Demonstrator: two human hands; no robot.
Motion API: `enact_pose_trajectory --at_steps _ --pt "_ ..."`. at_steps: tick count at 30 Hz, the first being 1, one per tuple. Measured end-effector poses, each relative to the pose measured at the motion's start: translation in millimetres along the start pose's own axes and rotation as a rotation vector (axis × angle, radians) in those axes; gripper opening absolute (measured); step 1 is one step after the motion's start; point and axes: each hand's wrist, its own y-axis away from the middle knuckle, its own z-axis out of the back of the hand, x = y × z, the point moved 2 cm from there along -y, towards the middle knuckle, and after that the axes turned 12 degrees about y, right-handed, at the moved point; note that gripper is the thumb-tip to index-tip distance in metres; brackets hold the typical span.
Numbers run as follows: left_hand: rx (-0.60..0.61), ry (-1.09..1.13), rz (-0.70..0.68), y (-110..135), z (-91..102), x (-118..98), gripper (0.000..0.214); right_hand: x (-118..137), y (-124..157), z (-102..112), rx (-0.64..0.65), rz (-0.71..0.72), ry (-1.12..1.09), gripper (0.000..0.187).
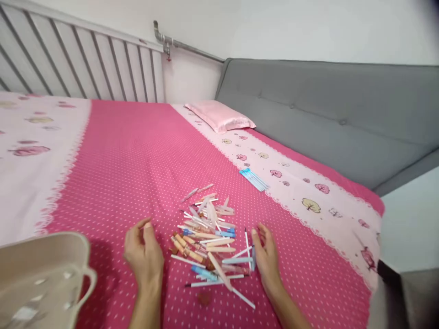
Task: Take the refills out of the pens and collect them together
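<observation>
A heap of slim pen-like sticks (pixel 206 237) lies loose on the pink dotted bedspread (pixel 137 173), between my two hands. White, beige, clear, orange and blue pieces are mixed in it, and some white ones have dark tips. To the left of the heap, my left hand (pixel 144 251) rests with loosely curled fingers and nothing visible in it. Beside the heap's right edge is my right hand (pixel 267 258), thumb and fingers apart. A bluish stick (pixel 253 258) stands against or very near its thumb side; I cannot tell whether they touch.
Farther back, a neat row of light blue pens (pixel 254 179) lies on the bed. At lower left stands a beige handled basket (pixel 77 256) with a few small pale things inside. A pink pillow (pixel 219 115) lies near the grey headboard (pixel 325 109); a white radiator (pixel 82 55) is behind.
</observation>
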Motion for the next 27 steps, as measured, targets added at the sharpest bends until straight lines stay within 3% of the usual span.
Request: enact_pose_trajectory --at_steps 4,8,11,14,20,23,27 --pt "0.206 -0.026 0.104 5 -9.4 -2 0.041 25 -23 -41 0.060 0.148 0.051 0.062" --pt "0.302 0.113 0.204 14 -16.7 -6 0.045 53 -29 -73 0.165 0.260 0.060 0.055" --pt "0.342 0.164 0.249 17 -19.3 -4 0.044 74 -28 -89 0.155 0.423 0.190 0.050" --pt "0.403 0.266 0.299 21 -23.7 -2 0.045 97 -30 -98 0.253 0.511 0.284 0.043" --pt "0.437 0.309 0.313 27 -29.4 -7 0.047 130 -32 -87 0.661 0.548 0.343 0.034" --pt "0.407 0.362 0.380 29 -29.1 -18 0.043 132 -30 -65 0.652 0.574 0.272 0.031" --pt "0.363 0.381 0.477 33 -31.1 -28 0.037 126 -35 -34 0.654 0.507 0.182 0.028"
